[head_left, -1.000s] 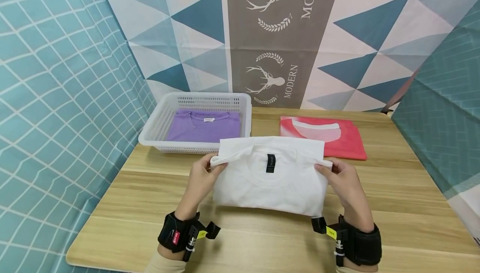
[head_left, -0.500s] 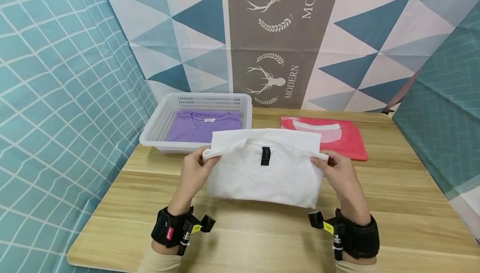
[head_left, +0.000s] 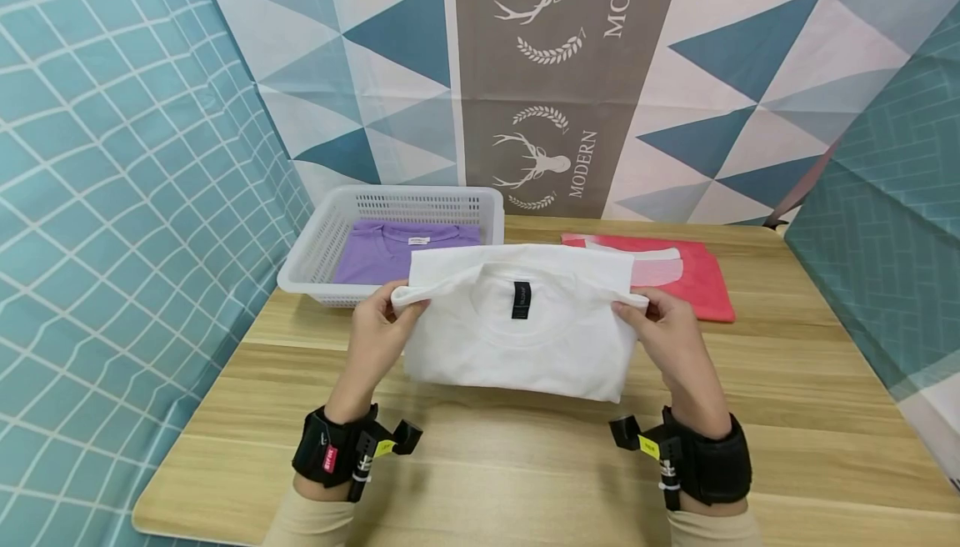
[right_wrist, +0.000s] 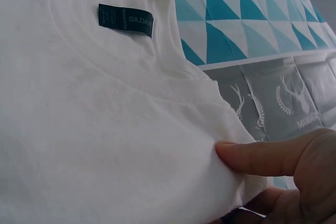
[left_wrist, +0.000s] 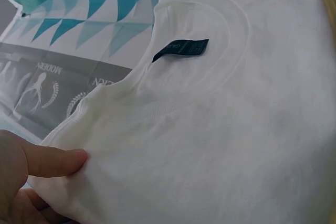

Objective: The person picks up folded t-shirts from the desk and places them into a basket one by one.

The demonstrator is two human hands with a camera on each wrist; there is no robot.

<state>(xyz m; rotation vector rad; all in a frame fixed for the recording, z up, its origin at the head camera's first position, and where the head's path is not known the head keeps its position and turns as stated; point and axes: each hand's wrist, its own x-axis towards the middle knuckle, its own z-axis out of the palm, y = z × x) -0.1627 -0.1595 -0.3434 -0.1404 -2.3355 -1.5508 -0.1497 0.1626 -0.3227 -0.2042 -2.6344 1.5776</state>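
Both hands hold up a folded white T-shirt (head_left: 517, 338) by its two upper corners, its round neckline and black label (head_left: 521, 300) facing me. The left hand (head_left: 378, 332) pinches the left corner, thumb on the front and fingers behind. At the opposite corner the right hand (head_left: 663, 326) pinches the cloth the same way. In the left wrist view the thumb (left_wrist: 60, 162) presses on white fabric (left_wrist: 210, 145). The right wrist view shows the other thumb (right_wrist: 252, 157) on the shirt and the label (right_wrist: 126, 20). Most of the fingers are hidden behind the cloth.
A white perforated basket (head_left: 311, 268) stands at the back left, with a folded purple shirt (head_left: 405, 257) inside. Behind the white shirt on the right lies a folded red shirt (head_left: 701, 280), partly covered from view. Patterned cloth (head_left: 540, 147) hangs along the wooden table's (head_left: 795, 414) back edge.
Both hands have carried the white T-shirt leftward and a little farther from me, up in the head view. It now overlaps more of the basket's front. The grip looks the same.
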